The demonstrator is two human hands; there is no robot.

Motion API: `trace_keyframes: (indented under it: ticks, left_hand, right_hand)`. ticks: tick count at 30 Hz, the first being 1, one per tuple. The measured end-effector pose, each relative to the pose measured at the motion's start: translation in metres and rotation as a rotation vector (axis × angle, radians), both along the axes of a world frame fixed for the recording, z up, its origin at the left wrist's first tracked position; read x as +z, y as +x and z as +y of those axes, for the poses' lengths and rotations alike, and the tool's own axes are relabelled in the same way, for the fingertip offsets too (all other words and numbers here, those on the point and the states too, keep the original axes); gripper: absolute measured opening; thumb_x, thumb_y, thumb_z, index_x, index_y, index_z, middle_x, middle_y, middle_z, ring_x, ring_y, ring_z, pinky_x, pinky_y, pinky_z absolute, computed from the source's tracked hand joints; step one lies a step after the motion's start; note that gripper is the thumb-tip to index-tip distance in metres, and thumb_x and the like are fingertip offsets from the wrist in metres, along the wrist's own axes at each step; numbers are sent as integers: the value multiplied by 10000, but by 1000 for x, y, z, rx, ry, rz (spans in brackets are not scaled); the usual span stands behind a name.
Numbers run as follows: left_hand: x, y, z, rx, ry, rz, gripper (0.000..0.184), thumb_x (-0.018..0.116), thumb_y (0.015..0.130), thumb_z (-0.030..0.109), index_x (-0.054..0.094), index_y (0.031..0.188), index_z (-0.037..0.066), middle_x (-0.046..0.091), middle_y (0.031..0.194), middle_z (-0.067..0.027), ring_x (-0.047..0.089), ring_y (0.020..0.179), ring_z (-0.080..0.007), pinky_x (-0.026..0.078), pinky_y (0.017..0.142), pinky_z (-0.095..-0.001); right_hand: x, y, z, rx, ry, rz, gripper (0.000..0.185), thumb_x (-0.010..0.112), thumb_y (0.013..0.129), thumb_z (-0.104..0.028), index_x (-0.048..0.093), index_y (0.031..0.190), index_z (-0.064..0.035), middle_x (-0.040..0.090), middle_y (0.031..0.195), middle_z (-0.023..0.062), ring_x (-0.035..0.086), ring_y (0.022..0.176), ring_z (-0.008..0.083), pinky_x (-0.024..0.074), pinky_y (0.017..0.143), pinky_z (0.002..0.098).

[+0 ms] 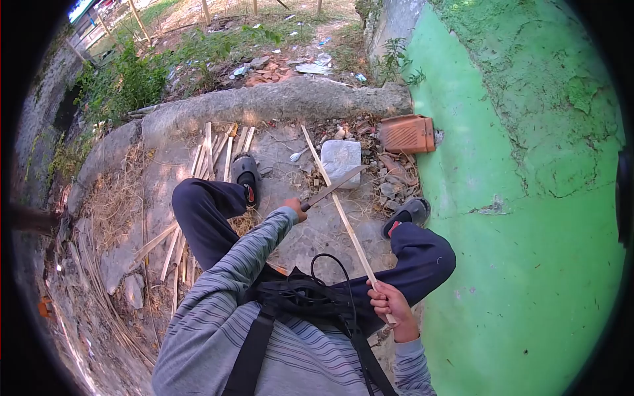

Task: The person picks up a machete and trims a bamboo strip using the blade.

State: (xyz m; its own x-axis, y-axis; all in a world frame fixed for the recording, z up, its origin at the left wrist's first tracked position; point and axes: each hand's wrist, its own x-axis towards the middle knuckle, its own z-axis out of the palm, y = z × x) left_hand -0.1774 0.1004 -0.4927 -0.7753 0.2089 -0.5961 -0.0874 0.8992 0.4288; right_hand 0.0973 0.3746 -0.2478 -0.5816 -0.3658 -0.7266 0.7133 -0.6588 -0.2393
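My left hand (296,209) is closed round the dark handle of a long knife (333,187). Its blade points up and to the right, crossing the pale strip of wood or bamboo (350,228); I cannot tell whether the two touch. My right hand (391,305), near my right thigh, grips the lower end of that strip. From there the strip slants up and left, its far end beside a whitish square block (341,163) on the ground.
More pale strips (209,152) lie beyond and beside my left leg. An orange-brown plastic piece (407,134) rests against the green wall (502,264) on the right. A low stone ledge (277,104) runs across the front, with rubble (391,173) near my right shoe.
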Motion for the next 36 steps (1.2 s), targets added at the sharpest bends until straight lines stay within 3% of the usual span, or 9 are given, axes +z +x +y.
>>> trace_keyframes:
  ticks: [4,7,11,14,19,25,32,36]
  left_hand:
    - [40,39,11,-149,85,1,349,649,677,203,689,984,41,675,991,-250,656,957,-387,533,848,-432]
    - [55,43,13,-276,-6,-109,400,665,703,244,690,1053,51,675,1058,-226,662,988,-358,526,897,-415]
    - [32,28,2,-158,-137,-57,436,680,712,260,677,1078,23,673,1073,-222,662,1004,-348,533,883,-417]
    - [28,15,0,-30,-88,-41,456,687,702,264,672,1079,7,673,1077,-219,659,1008,-352,531,886,-418]
    - [57,35,9,-215,-14,-27,417,676,685,249,677,1033,19,669,1041,-242,656,979,-376,529,875,-429]
    - [29,18,10,-99,-48,-46,401,672,697,254,681,1022,19,675,1035,-230,653,992,-364,527,874,-422]
    - [67,33,18,-135,-40,13,389,668,689,238,688,1017,29,679,1017,-227,661,959,-370,531,864,-424]
    - [59,45,19,-177,17,-32,386,672,684,229,693,1025,50,679,1018,-226,663,956,-365,532,868,-422]
  right_hand:
    - [-4,-1,3,-14,-34,-8,205,438,1018,-153,481,1165,-15,311,690,-42,250,485,9,222,378,154]
    - [-4,0,-4,131,174,29,180,439,1021,-163,489,1146,-45,313,679,-47,252,487,8,223,392,153]
    - [-12,6,-17,174,226,25,180,450,1020,-179,484,1152,-61,312,672,-55,257,490,10,233,398,159]
    - [-5,3,-20,173,217,50,181,447,1020,-178,482,1152,-59,309,670,-55,261,491,11,236,399,158]
    - [6,-3,-4,132,176,64,180,420,1022,-161,488,1141,-44,330,685,-40,267,498,18,229,399,164]
    - [1,10,0,236,246,70,164,424,1024,-179,484,1119,-60,321,680,-44,266,504,19,228,410,170]
    - [31,7,18,281,318,62,165,437,1022,-196,483,1109,-63,334,679,-47,278,500,14,236,407,167]
    - [31,-2,13,270,291,66,161,435,1021,-178,478,1119,-58,333,674,-50,279,498,14,233,403,168]
